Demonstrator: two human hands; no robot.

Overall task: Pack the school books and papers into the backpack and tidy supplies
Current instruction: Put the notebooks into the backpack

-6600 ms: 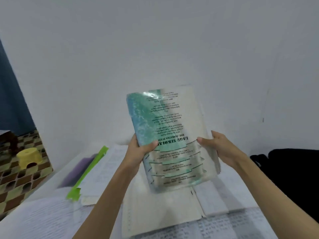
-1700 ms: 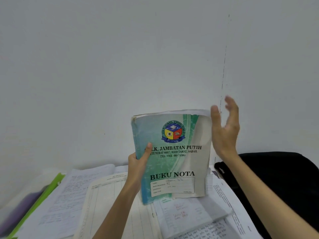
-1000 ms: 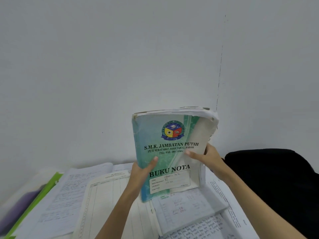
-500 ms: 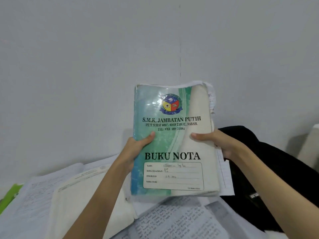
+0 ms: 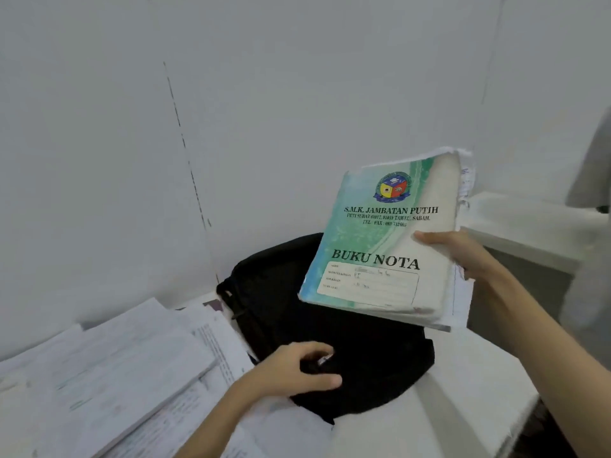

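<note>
The head camera looks down on a white table (image 5: 463,385) set against a pale wall. A black backpack (image 5: 357,355) lies flat on the table, and everything else is placed here relative to it.

Above the backpack's right half, clear of it, the right hand (image 5: 463,256) holds up a notebook (image 5: 386,246) with a green and cream cover. The thumb lies across the front of the cover at its right edge, and the other fingers are hidden behind the book, so the hand pinches it between thumb and fingers. The cover faces the camera, tilted slightly, and reads "S.M.K. JAMBATAN PUTIH" and "BUKU NOTA" over a name label and under a coloured crest. Loose sheets stick out past the notebook's right and upper edges, and its top corner looks torn and frayed.

The left hand (image 5: 294,371) rests on the near left part of the backpack. Its fingers are curled over the black fabric, and a small silvery piece (image 5: 325,359) shows at the fingertips. Whether the fingers actually pinch that piece cannot be told.

To the left of the backpack, a pile of papers and open books (image 5: 132,368) covers the table, some sheets written on and overlapping one another. One sheet's edge reaches under the backpack's left side. To the right of the backpack and farther back, a white ledge (image 5: 529,223) runs along the wall.
</note>
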